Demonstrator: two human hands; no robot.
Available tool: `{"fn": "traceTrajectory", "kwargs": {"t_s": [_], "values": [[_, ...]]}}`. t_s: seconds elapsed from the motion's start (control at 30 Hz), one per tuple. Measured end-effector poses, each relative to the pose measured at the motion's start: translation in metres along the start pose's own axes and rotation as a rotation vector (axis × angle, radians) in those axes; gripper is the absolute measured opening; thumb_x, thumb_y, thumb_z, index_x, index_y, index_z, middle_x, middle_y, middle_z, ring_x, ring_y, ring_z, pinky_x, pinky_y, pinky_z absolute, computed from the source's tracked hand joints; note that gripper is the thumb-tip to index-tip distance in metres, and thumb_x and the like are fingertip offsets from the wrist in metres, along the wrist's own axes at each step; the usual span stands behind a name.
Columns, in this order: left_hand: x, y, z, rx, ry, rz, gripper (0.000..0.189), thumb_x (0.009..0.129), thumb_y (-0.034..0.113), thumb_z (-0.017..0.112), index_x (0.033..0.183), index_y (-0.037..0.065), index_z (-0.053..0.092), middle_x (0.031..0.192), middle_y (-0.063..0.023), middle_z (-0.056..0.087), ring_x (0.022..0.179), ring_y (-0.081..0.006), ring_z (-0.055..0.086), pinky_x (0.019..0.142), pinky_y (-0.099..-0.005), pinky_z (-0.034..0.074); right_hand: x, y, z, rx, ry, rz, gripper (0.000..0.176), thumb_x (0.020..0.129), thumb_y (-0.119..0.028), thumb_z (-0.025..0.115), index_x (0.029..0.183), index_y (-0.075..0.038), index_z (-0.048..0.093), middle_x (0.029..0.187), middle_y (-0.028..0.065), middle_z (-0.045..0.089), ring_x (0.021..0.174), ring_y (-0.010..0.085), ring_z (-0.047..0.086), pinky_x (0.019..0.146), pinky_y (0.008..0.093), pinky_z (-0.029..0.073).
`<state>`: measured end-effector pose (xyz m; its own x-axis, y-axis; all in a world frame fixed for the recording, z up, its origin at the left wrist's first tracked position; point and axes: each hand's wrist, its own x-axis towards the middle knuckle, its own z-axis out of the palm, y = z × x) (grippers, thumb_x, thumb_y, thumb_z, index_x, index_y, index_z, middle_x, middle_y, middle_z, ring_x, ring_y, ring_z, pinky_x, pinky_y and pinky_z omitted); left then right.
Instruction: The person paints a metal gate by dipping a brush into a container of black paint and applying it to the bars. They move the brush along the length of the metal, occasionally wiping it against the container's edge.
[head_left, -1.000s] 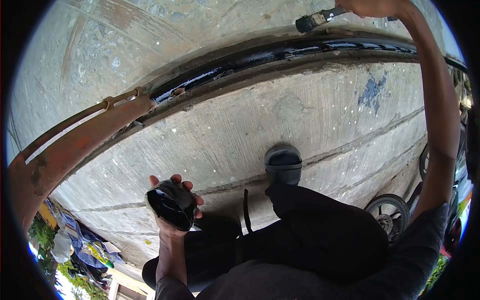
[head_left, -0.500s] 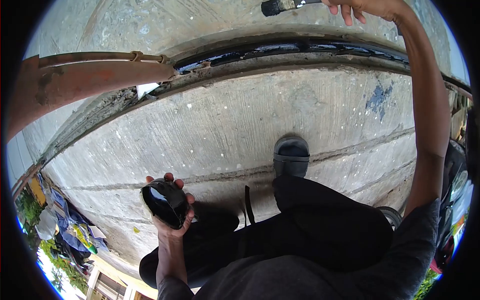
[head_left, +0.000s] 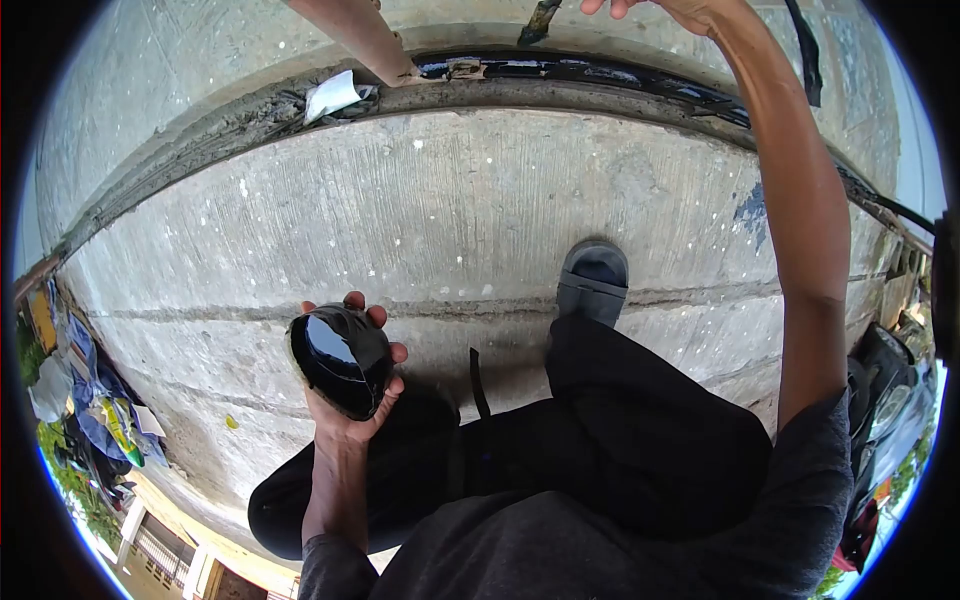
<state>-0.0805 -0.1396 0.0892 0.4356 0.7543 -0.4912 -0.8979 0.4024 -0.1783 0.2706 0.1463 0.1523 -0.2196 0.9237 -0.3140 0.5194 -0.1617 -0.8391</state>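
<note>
Black paint sits glossy in a little tub (head_left: 340, 362). The left hand (head_left: 348, 422) is wrapped round it from below, down low over the concrete floor (head_left: 450, 200) by the knee. Right hand (head_left: 690, 10) is way up at the top edge, mostly cut off, with the brush (head_left: 538, 22) just beside it over the black rail (head_left: 600, 75). Can't tell how it's gripping. Sandal (head_left: 593, 280) is flat on the concrete.
</note>
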Motion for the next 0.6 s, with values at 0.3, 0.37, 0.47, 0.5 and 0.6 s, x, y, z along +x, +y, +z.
{"fn": "traceTrajectory", "kwargs": {"t_s": [0.3, 0.37, 0.47, 0.5, 0.6], "values": [[-0.02, -0.003, 0.002, 0.004, -0.013, 0.029, 0.063, 0.101, 0.058, 0.034, 0.138, 0.007, 0.041, 0.134, -0.022, 0.053, 0.107, -0.0509, 0.058, 0.076, -0.0615, 0.059, 0.004, 0.003, 0.055, -0.386, -0.131, -0.076, 0.018, 0.081, -0.013, 0.062, 0.077, 0.004, 0.068, 0.065, 0.0126, 0.067, 0.054, 0.0169, 0.064, 0.052, 0.0303, 0.05], [-0.022, -0.002, 0.001, 0.008, -0.022, 0.036, 0.063, 0.101, 0.058, 0.034, 0.138, 0.007, 0.04, 0.134, -0.0219, 0.052, 0.107, -0.0505, 0.058, 0.076, -0.0613, 0.059, 0.013, 0.021, 0.06, -0.633, -0.062, -0.23, 0.02, 0.078, -0.015, 0.062, 0.08, 0.003, 0.069, 0.067, 0.0157, 0.068, 0.06, 0.0227, 0.067, 0.059, 0.0344, 0.052], [-0.022, -0.002, -0.001, 0.001, -0.037, 0.026, 0.064, 0.101, 0.058, 0.034, 0.138, 0.007, 0.04, 0.134, -0.0217, 0.052, 0.109, -0.0505, 0.057, 0.076, -0.0611, 0.059, 0.016, 0.034, 0.057, -0.769, 0.108, -0.378, 0.021, 0.076, -0.016, 0.062, 0.079, 0.003, 0.069, 0.069, 0.0175, 0.068, 0.066, 0.0268, 0.068, 0.064, 0.0367, 0.053], [-0.022, -0.002, -0.001, -0.001, -0.035, 0.031, 0.064, 0.101, 0.058, 0.034, 0.139, 0.007, 0.04, 0.135, -0.0217, 0.052, 0.109, -0.0505, 0.057, 0.076, -0.0612, 0.059, 0.006, 0.016, 0.053, -0.707, 0.116, -0.288, 0.021, 0.076, -0.016, 0.063, 0.079, 0.003, 0.069, 0.069, 0.0181, 0.068, 0.067, 0.0277, 0.069, 0.064, 0.0372, 0.053], [-0.02, -0.003, -0.001, 0.001, -0.029, 0.033, 0.063, 0.101, 0.058, 0.034, 0.139, 0.008, 0.039, 0.135, -0.0218, 0.052, 0.109, -0.0505, 0.057, 0.077, -0.0614, 0.058, 0.003, 0.012, 0.047, -0.529, 0.028, -0.179, 0.021, 0.076, -0.017, 0.062, 0.077, 0.003, 0.07, 0.069, 0.0193, 0.068, 0.068, 0.0291, 0.069, 0.065, 0.0377, 0.052]]}}
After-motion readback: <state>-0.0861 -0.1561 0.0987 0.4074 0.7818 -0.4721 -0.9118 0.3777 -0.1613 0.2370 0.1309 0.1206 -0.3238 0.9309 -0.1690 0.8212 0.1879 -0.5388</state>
